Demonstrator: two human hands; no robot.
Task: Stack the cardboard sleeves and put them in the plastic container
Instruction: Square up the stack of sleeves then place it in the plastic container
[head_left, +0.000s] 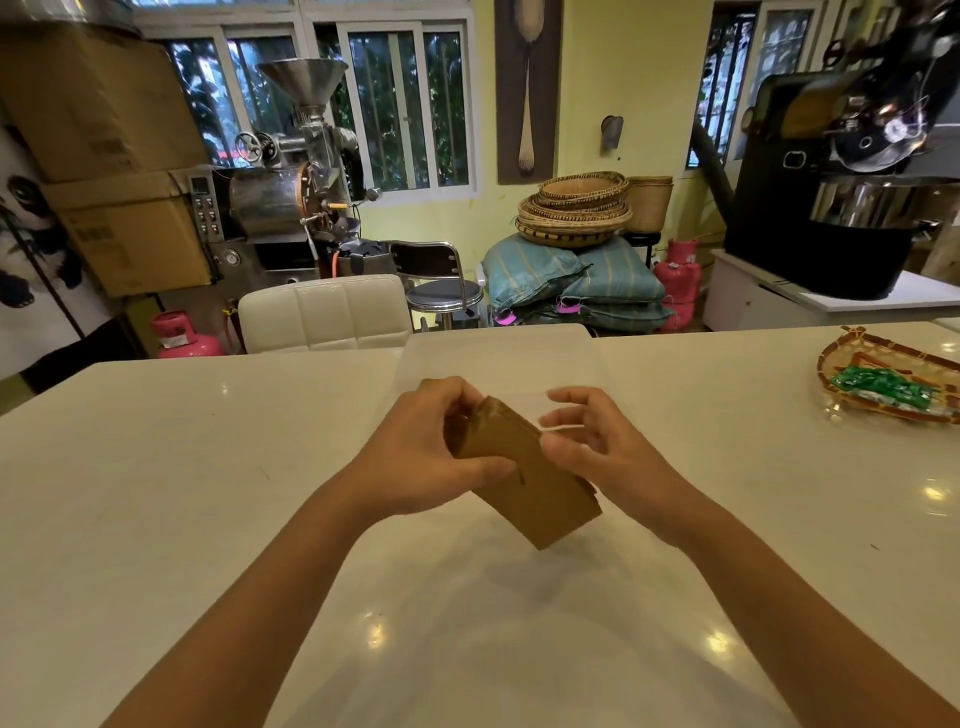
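While left hand (431, 452) pinches stack of cardboard sleeves (524, 475) above white table (156, 467), right hand (597, 447) spread, fingertips at stack's edge, probably squaring it. Clear plastic container (498, 353) just beyond stack, seemingly empty.

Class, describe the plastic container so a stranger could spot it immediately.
Start at the white table; along its far edge, just beyond both hands, sits the plastic container. It is see-through and nearly colourless, unlike the woven tray of green packets to its right.
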